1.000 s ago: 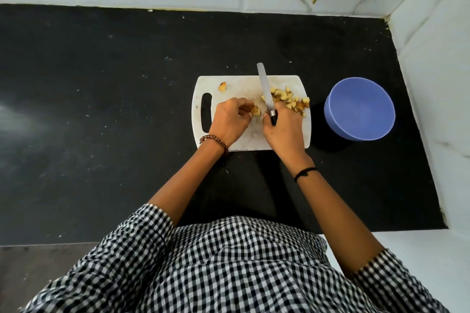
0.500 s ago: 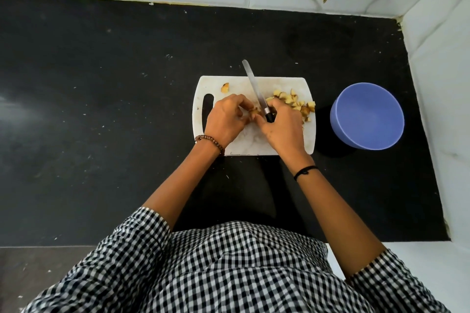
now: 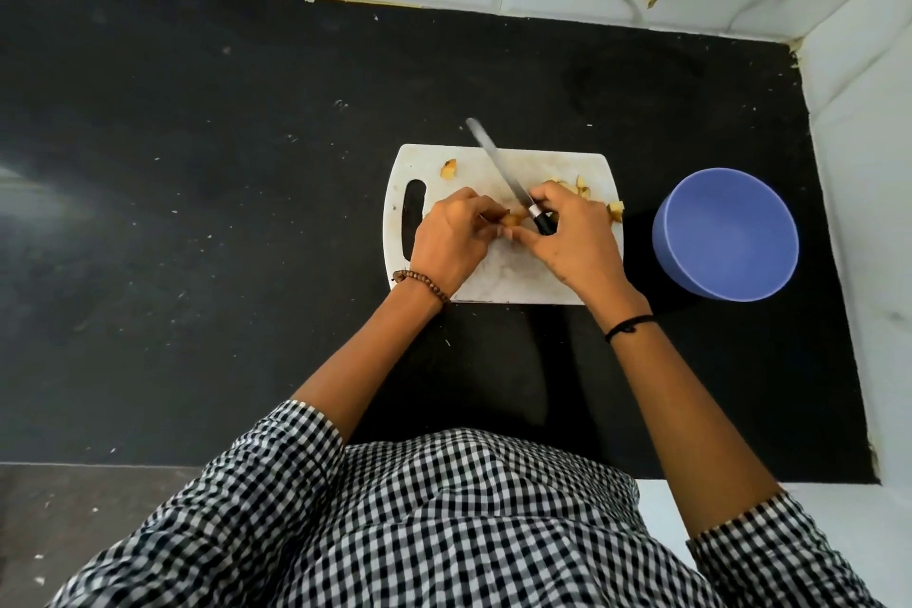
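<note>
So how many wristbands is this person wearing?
2. A brown beaded bracelet at the left hand, which pinches a food piece; a thin black band at the right hand, which grips the knife. The checked sleeves may hide more.

Head cam: one close wide-angle view.
Faces steeply down over the shirt front (image 3: 444, 518); left hand (image 3: 451, 242) and right hand (image 3: 575, 244) mid-frame; edges seemingly bowed.

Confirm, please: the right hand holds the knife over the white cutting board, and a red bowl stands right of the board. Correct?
Not quite: the head view shows the bowl is blue, not red. The rest holds: the right hand grips the knife over the white cutting board, and the bowl stands right of it.
</note>
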